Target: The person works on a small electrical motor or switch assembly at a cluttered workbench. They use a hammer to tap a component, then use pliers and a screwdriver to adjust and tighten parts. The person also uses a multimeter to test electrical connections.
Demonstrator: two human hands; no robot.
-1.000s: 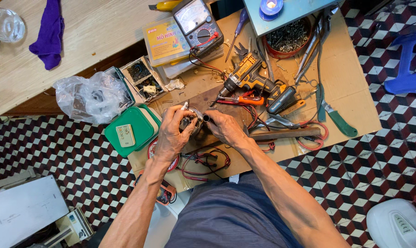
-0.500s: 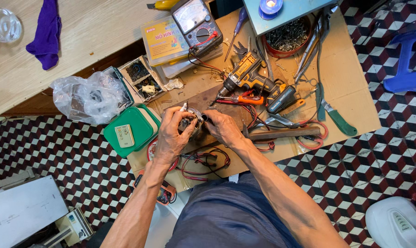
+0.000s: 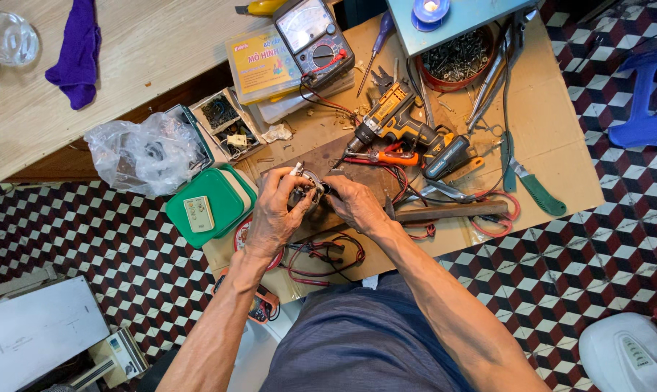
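Observation:
My left hand (image 3: 276, 210) is closed around a small metal part with wires (image 3: 304, 183), held just above the cardboard work surface (image 3: 553, 145). Pressed to the same part from the right, my right hand (image 3: 356, 205) pinches it with the fingertips. What sits between the fingers is mostly hidden. Red and black wires (image 3: 321, 255) lie below both hands. A cordless drill (image 3: 397, 123) and orange-handled pliers (image 3: 390, 157) lie just beyond my right hand.
An analog multimeter (image 3: 312, 35), a yellow box (image 3: 262, 67), a screw-filled red bowl (image 3: 455, 67), a green container (image 3: 209, 207), a plastic bag (image 3: 143, 151), a parts tray (image 3: 225, 127), a green-handled tool (image 3: 540, 192), a purple cloth (image 3: 73, 45), a blue stool (image 3: 648, 101) surround me.

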